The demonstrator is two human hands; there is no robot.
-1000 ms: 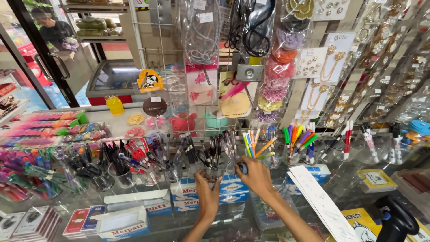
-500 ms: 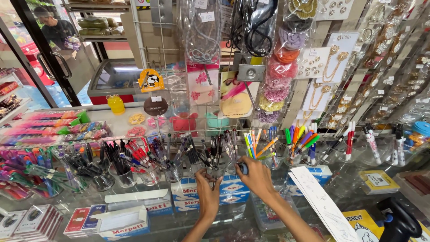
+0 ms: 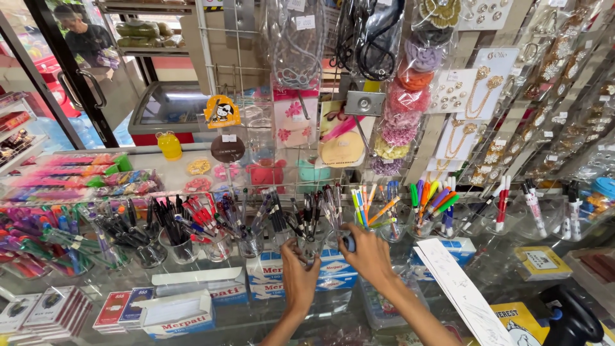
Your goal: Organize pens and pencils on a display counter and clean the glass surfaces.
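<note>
My left hand (image 3: 300,277) reaches up from below and closes around a clear glass cup (image 3: 311,247) filled with dark pens (image 3: 309,214) on the glass counter. My right hand (image 3: 370,257) is just to its right, fingers curled around a small dark blue pen end (image 3: 348,242) beside the same cup. A cup of orange, yellow and blue pens (image 3: 370,208) stands right behind my right hand. Both forearms come in from the bottom edge.
A row of glass cups with pens (image 3: 186,224) and markers (image 3: 435,205) lines the counter. Blue-and-white boxes (image 3: 272,269) lie under the glass. Hair ties (image 3: 403,109) and jewellery cards (image 3: 467,90) hang behind. A paper slip (image 3: 458,288) lies right. A person (image 3: 80,35) stands outside, far left.
Both hands stay at the cup of dark pens; the left hand has closed slightly higher on it. The person outside has shifted a little.
</note>
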